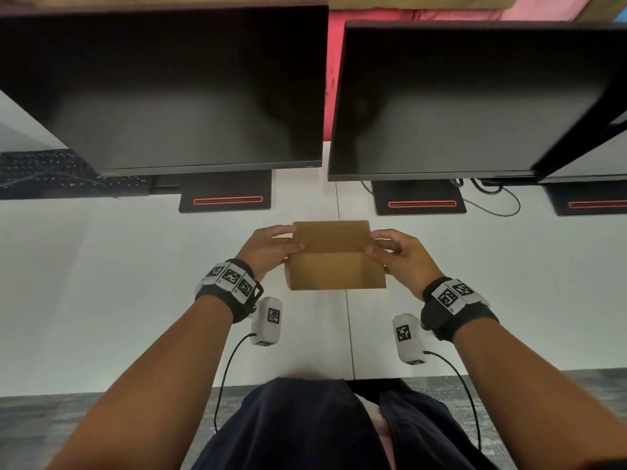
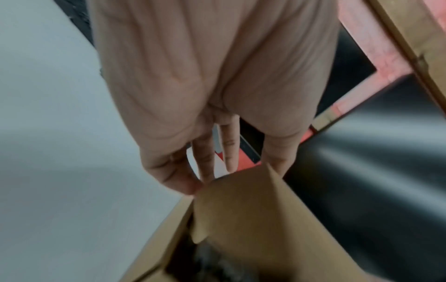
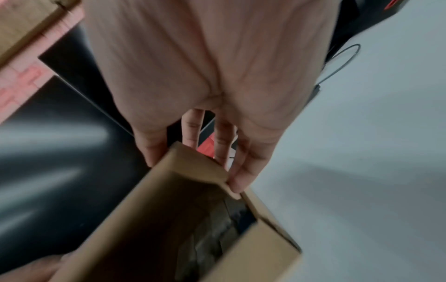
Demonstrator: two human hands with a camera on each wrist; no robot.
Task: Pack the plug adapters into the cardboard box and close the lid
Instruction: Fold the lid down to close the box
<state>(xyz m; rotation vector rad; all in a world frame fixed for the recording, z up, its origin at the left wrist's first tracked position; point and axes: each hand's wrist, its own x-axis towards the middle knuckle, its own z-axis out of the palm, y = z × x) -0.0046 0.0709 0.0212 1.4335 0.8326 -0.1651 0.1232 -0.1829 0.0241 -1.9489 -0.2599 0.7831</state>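
One cardboard box (image 1: 336, 273) sits on the white desk (image 1: 101, 283) between two hands, its lid (image 1: 331, 236) part-raised over the opening. Two dark monitors (image 1: 190, 89) stand behind it, a third shows at the right edge, and a keyboard (image 1: 51, 171) lies far left before a red wall. Left hand (image 1: 268, 250) pinches the lid's left edge, right hand (image 1: 400, 255) its right edge. Dark shapes (image 3: 231, 225) lie inside the box, too blurred to name as plug adapters.

A white desk (image 1: 101, 283) carries two dark monitors (image 1: 190, 89) (screens off) on black stands (image 1: 225, 195). Behind them runs a red wall (image 1: 334, 79); grey carpet (image 1: 40, 432) lies below.
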